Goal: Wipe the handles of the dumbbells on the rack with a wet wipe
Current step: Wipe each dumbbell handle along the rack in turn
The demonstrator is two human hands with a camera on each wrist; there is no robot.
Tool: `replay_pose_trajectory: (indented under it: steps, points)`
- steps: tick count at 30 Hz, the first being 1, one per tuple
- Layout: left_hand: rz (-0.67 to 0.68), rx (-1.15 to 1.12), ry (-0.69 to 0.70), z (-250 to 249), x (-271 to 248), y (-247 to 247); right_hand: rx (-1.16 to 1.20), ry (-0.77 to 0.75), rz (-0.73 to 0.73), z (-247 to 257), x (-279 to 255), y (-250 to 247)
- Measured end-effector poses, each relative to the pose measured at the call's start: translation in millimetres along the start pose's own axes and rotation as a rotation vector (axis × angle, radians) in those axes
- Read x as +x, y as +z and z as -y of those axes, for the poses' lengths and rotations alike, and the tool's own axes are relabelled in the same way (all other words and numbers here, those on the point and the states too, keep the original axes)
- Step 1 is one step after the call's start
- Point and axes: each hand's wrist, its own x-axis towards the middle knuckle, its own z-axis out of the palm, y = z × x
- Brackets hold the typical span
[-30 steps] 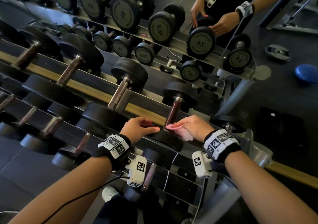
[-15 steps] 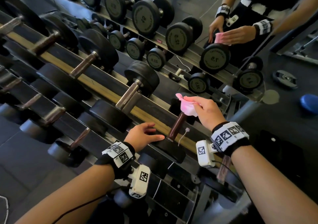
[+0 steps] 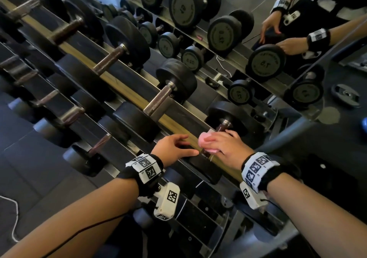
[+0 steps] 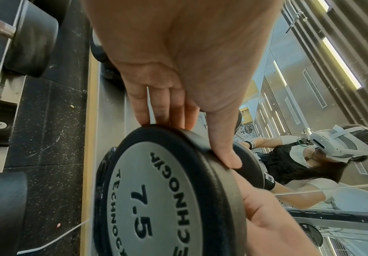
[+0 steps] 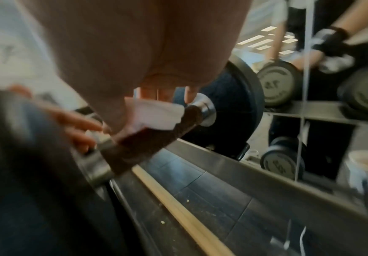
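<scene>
The rightmost dumbbell on the rack's upper tier has a brown knurled handle [image 3: 223,127] [image 5: 148,142] and a far black head [image 3: 228,115]. My right hand [image 3: 220,141] grips the pink wet wipe [image 3: 204,141] [image 5: 154,115] wrapped around the near part of that handle. My left hand [image 3: 174,148] rests with straight fingers on the rim of the near head [image 4: 156,190], marked 7.5; the thumb [image 4: 222,149] lies along the rim. Most of the handle is hidden under my right hand.
More dumbbells run leftward along the rack [image 3: 123,85], the nearest with a steel handle [image 3: 158,101]. A lower tier sits under my wrists. A mirror behind the rack reflects the dumbbells and the person [image 3: 294,43]. A white cord [image 3: 12,218] lies on the floor at left.
My right hand slid the wipe from the handle's near end to its far end, then back toward the near end. My left hand stayed on the near head.
</scene>
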Motion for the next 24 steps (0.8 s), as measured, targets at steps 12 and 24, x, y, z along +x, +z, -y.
replay_pose_trajectory:
  steps: [12, 24]
  points:
    - [0.030, 0.002, -0.010, -0.4, 1.8, -1.1, 0.002, -0.144, -0.117, -8.1, -2.3, -15.2]
    - [0.028, -0.003, -0.021, 1.7, 0.3, -0.3, 0.044, 0.080, -0.073, -21.0, -1.6, -13.5]
